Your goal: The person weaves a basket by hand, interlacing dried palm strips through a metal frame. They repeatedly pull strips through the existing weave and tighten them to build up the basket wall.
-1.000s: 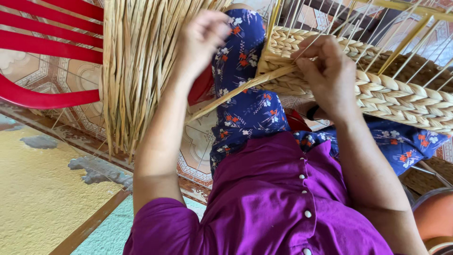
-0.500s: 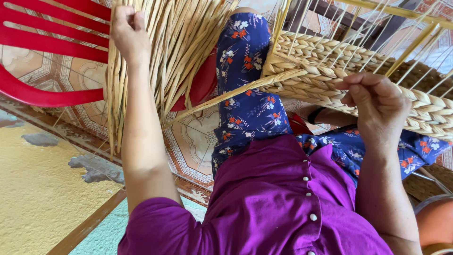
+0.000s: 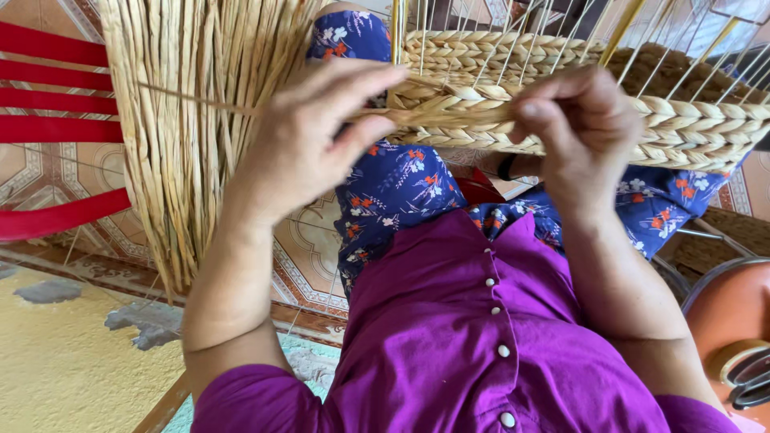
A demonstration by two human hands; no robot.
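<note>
My left hand (image 3: 309,140) pinches a long dried straw strand (image 3: 241,108) that runs left across a hanging bundle of straw (image 3: 192,120). My right hand (image 3: 573,128) grips the same strand where it meets the braided rim of a half-woven straw basket (image 3: 690,120) resting on my lap. Thin upright stakes (image 3: 513,32) rise from the basket's woven rows. Both hands sit close together just above my knees, which are covered by blue flowered trousers (image 3: 401,184). The fingertips of the right hand are hidden behind the knuckles.
A red plastic chair (image 3: 56,128) stands at the left, with the straw bundle draped over it. Patterned floor tiles (image 3: 309,252) lie below. An orange round container (image 3: 730,321) sits at the lower right. My purple buttoned shirt (image 3: 481,345) fills the bottom.
My left hand came back from the straw bundle at the far left to the basket rim, bringing a strand. My right hand rose to the rim and closed on it.
</note>
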